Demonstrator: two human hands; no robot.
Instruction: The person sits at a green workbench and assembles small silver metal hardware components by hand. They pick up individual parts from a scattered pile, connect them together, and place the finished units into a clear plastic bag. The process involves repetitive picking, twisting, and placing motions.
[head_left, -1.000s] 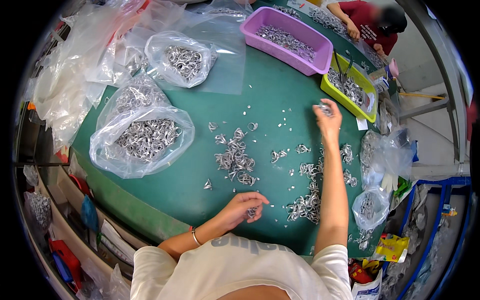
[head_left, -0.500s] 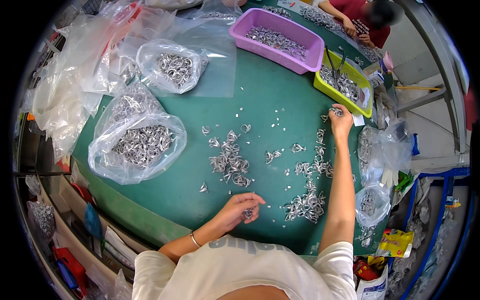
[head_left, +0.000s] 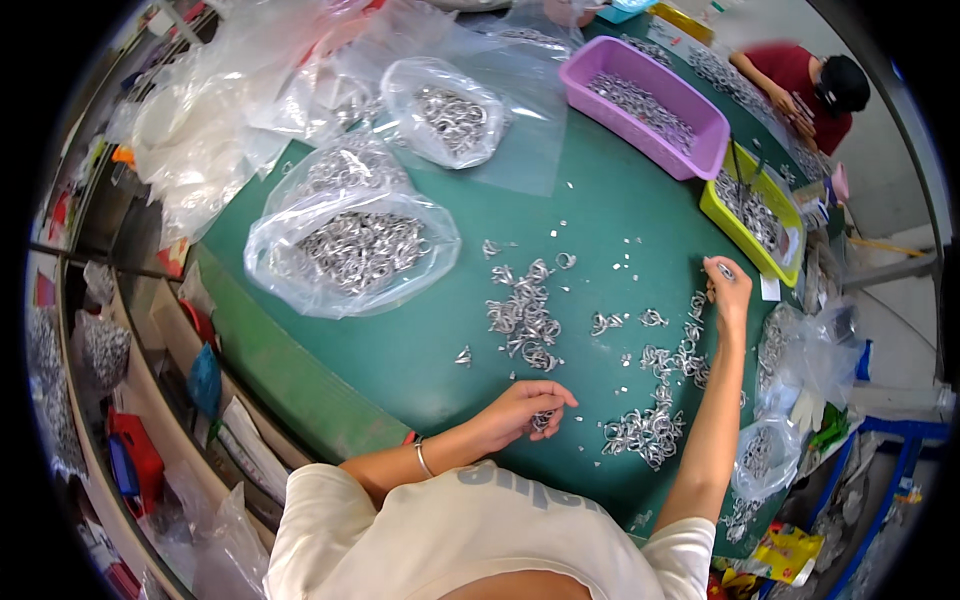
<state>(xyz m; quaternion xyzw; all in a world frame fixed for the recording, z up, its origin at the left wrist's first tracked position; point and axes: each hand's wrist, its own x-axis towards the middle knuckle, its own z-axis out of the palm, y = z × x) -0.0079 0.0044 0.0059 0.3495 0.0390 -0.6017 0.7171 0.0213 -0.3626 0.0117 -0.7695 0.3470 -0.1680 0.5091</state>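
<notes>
My left hand (head_left: 530, 410), with a bracelet on its wrist, is curled near the table's front edge around several silver metal rings (head_left: 541, 421). My right hand (head_left: 730, 288) is reached out at the right, its fingers closed on a small silver ring (head_left: 726, 271). It is just short of the yellow-green basket (head_left: 743, 232) and above the far end of a trail of rings (head_left: 688, 350). That trail runs down to a ring pile (head_left: 645, 432). Another pile of rings (head_left: 524, 312) is in the middle, with small pale bits scattered between.
Clear bags of rings (head_left: 350, 285) (head_left: 440, 110) stand at the left on the green table (head_left: 330, 355). A purple basin (head_left: 640, 118) of rings is at the back; pliers lean in the yellow-green basket. A co-worker (head_left: 815, 95) sits at the far right. Another bag (head_left: 768, 458) is at the right edge.
The whole view has swung, so the table's things sit further right in it. My right hand has drawn slightly away from the yellow-green basket. My left hand keeps its curl around the rings.
</notes>
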